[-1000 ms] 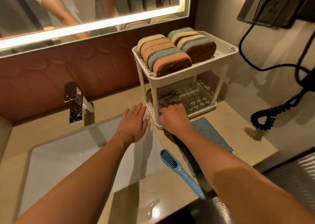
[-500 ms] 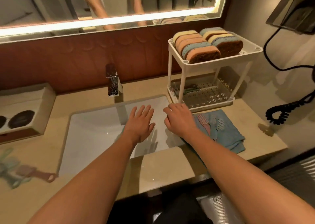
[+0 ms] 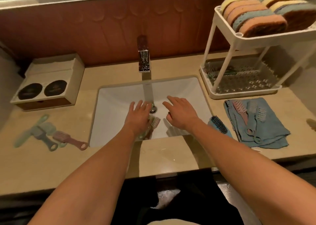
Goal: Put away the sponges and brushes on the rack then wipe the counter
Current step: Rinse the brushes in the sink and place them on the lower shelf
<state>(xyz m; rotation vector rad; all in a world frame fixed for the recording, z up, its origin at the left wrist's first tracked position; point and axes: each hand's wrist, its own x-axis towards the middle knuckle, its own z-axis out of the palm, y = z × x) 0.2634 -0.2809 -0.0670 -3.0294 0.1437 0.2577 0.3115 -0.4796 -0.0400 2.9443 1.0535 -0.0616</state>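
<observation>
Just 1 view, worn on the head, looking forward and steeply down. Close up: both bare arms reach in from the bottom edge, left hand [image 3: 138, 117] and right hand [image 3: 181, 114] spread flat over the white sink [image 3: 119, 98] in the middle. Tap [image 3: 144, 57] straight ahead of the fingers. Rack [image 3: 242, 65] beyond and right of the right hand, cut by the right edge. Counter [image 3: 68, 163] wide on both sides.

Faucet [image 3: 144, 57] over open sink [image 3: 179, 87]
</observation>
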